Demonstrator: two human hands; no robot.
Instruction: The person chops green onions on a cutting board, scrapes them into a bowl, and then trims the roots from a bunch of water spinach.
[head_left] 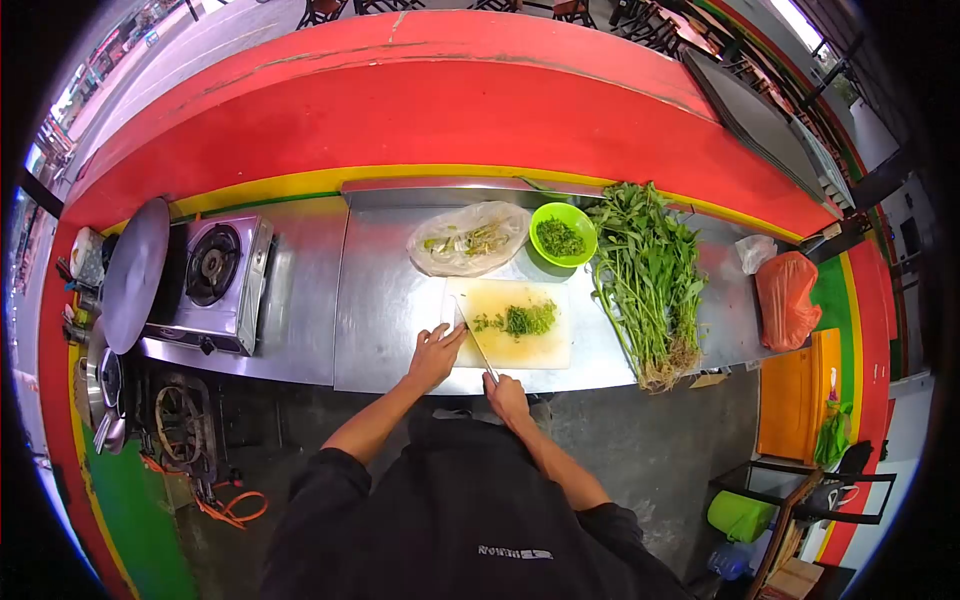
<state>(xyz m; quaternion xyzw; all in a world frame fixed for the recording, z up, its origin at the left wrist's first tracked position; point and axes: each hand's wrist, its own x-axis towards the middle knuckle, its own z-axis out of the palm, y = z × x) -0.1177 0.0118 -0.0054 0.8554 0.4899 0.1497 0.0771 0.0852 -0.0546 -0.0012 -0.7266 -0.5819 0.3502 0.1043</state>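
Observation:
My right hand (508, 398) is closed round the handle of a kitchen knife (482, 348), whose blade slants up and left across the cutting board (548, 350). At the board's left edge is my left hand (437, 355), fingers stretched toward the blade with the fingertips right at its side. Chopped green herbs (530, 319) lie in a small heap on the board, to the right of the blade. Behind the board are a clear plastic bag (470, 240) with stems in it and a bright green bowl (584, 250) holding more chopped greens (560, 238).
A large bunch of leafy greens (650, 270) with roots lies right of the board. Farther right sits a red plastic bag (788, 300). On the left stand a gas stove (225, 275) and a big round pan lid (137, 275). A red wall (430, 120) borders the steel counter (385, 310).

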